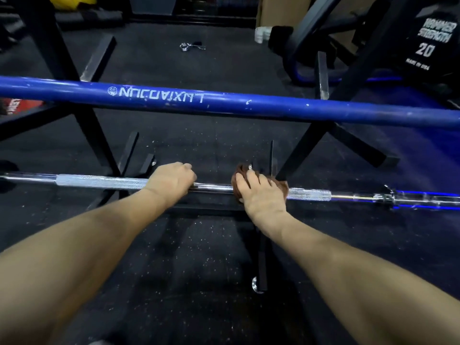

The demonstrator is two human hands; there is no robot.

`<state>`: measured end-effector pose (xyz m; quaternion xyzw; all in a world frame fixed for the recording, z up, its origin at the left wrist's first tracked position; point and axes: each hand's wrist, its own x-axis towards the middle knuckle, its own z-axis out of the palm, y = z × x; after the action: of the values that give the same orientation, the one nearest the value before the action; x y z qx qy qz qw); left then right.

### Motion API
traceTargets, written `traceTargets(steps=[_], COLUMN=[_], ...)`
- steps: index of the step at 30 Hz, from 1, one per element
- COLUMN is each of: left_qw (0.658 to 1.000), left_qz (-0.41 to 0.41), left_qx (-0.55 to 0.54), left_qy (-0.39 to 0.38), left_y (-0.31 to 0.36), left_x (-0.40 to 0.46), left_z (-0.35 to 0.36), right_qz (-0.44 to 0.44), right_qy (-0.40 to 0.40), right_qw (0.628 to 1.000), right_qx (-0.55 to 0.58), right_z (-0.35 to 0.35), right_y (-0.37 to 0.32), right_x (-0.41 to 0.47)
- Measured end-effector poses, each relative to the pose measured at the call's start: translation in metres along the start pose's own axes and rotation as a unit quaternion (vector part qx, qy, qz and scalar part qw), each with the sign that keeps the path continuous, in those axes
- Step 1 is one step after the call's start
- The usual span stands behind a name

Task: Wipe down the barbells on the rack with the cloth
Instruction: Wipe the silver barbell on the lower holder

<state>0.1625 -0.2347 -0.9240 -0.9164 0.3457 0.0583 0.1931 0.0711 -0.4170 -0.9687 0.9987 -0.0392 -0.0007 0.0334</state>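
A chrome barbell (99, 182) lies across the low arms of a black rack (306, 145), running left to right. My left hand (171, 181) grips its shaft near the middle, fingers curled over the top. My right hand (261, 192) holds a brown cloth (242, 171) wrapped round the shaft just to the right, fingers curled over the cloth. A blue barbell (236, 107) with white lettering rests higher on the rack, farther from me.
Dark rubber floor (199, 257) lies below. A spring collar (191, 46) sits on the floor at the back. A black weight plate marked 20 (425, 41) hangs at the upper right. Rack legs stand left and right.
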Motion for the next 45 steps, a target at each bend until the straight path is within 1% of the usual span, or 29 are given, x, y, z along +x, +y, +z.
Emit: traceTargets(steps=[2, 4, 6, 8, 10, 12, 14, 17, 19, 21, 22, 23, 24, 27, 28, 30, 31, 32, 34, 35, 36, 37, 38, 40, 41, 42, 43, 45], left_qw=[1.0, 1.0, 0.999, 0.998, 0.994, 0.987, 0.978, 0.968, 0.965, 0.965, 0.966, 0.966, 0.968, 0.969, 0.968, 0.967, 0.967, 0.967, 0.967, 0.968, 0.969, 0.969, 0.97, 0.972, 0.972, 0.972, 0.972, 0.974], left_qz=[-0.005, -0.019, -0.04, -0.051, -0.052, -0.059, -0.077, -0.094, -0.1, -0.103, -0.103, -0.101, -0.098, -0.098, -0.1, -0.102, -0.103, -0.104, -0.107, -0.107, -0.105, -0.104, -0.104, -0.104, -0.105, -0.107, -0.107, -0.107], left_qx=[0.005, 0.004, -0.003, -0.032, -0.089, -0.136, -0.177, -0.213, -0.221, -0.222, -0.221, -0.22, -0.215, -0.213, -0.217, -0.219, -0.218, -0.218, -0.217, -0.214, -0.209, -0.207, -0.204, -0.195, -0.195, -0.197, -0.198, -0.188], left_qy=[-0.003, -0.016, -0.016, 0.007, 0.037, 0.06, 0.078, 0.095, 0.097, 0.093, 0.09, 0.088, 0.085, 0.08, 0.08, 0.082, 0.083, 0.083, 0.081, 0.082, 0.083, 0.081, 0.078, 0.08, 0.078, 0.075, 0.073, 0.069], left_y=[0.001, 0.006, 0.014, 0.025, 0.039, 0.052, 0.058, 0.058, 0.057, 0.057, 0.058, 0.059, 0.059, 0.06, 0.06, 0.061, 0.062, 0.061, 0.061, 0.061, 0.061, 0.061, 0.061, 0.061, 0.06, 0.061, 0.061, 0.063], left_x=[0.0, -0.002, -0.003, -0.001, 0.002, 0.005, 0.007, 0.009, 0.01, 0.01, 0.009, 0.008, 0.007, 0.007, 0.007, 0.008, 0.008, 0.008, 0.008, 0.008, 0.008, 0.008, 0.008, 0.009, 0.009, 0.01, 0.01, 0.01], left_z=[-0.001, -0.005, -0.009, -0.011, -0.011, -0.007, 0.0, 0.01, 0.01, 0.004, 0.001, -0.001, -0.004, -0.005, -0.003, -0.003, -0.003, -0.003, -0.001, -0.001, -0.001, -0.001, -0.002, -0.002, -0.003, -0.003, -0.004, -0.006], right_qz=[-0.034, -0.064, -0.085, -0.111, -0.128, -0.115, -0.095, -0.101, -0.092, -0.047, -0.027, -0.022, -0.036, -0.124, -0.13, -0.11, -0.094, -0.07, -0.002, 0.029, 0.048, 0.042, 0.011, -0.086, -0.143, -0.175, -0.177, -0.137], right_qy=[-0.021, -0.065, -0.08, -0.052, -0.016, -0.018, -0.019, -0.018, -0.061, -0.135, -0.155, -0.155, -0.14, -0.075, -0.061, -0.039, -0.04, -0.059, -0.128, -0.151, -0.154, -0.141, -0.121, -0.054, -0.015, 0.007, 0.029, 0.029], right_qw=[0.999, 0.995, 0.99, 0.988, 0.987, 0.988, 0.993, 0.994, 0.992, 0.981, 0.973, 0.971, 0.975, 0.986, 0.986, 0.99, 0.991, 0.991, 0.979, 0.969, 0.964, 0.967, 0.975, 0.987, 0.985, 0.981, 0.98, 0.986], right_qx=[0.023, 0.05, 0.08, 0.089, 0.099, 0.103, 0.071, 0.032, 0.053, 0.131, 0.168, 0.18, 0.166, 0.084, 0.08, 0.079, 0.084, 0.098, 0.156, 0.192, 0.214, 0.21, 0.186, 0.123, 0.091, 0.081, 0.09, 0.086], right_z=[-0.005, -0.014, -0.016, -0.008, 0.004, 0.006, 0.004, -0.002, -0.006, -0.012, -0.015, -0.016, -0.016, -0.011, -0.01, -0.009, -0.01, -0.01, -0.012, -0.012, -0.012, -0.012, -0.012, -0.005, 0.002, 0.007, 0.01, 0.01], right_y=[-0.003, -0.004, 0.003, 0.017, 0.033, 0.039, 0.033, 0.027, 0.027, 0.024, 0.021, 0.019, 0.02, 0.036, 0.04, 0.038, 0.034, 0.028, 0.018, 0.015, 0.013, 0.012, 0.012, 0.021, 0.028, 0.035, 0.041, 0.039], right_x=[0.013, 0.026, 0.026, 0.008, -0.013, -0.019, -0.011, 0.002, 0.014, 0.033, 0.039, 0.039, 0.035, 0.002, -0.007, -0.006, 0.002, 0.013, 0.037, 0.048, 0.055, 0.055, 0.048, 0.023, 0.01, -0.002, -0.007, -0.003])
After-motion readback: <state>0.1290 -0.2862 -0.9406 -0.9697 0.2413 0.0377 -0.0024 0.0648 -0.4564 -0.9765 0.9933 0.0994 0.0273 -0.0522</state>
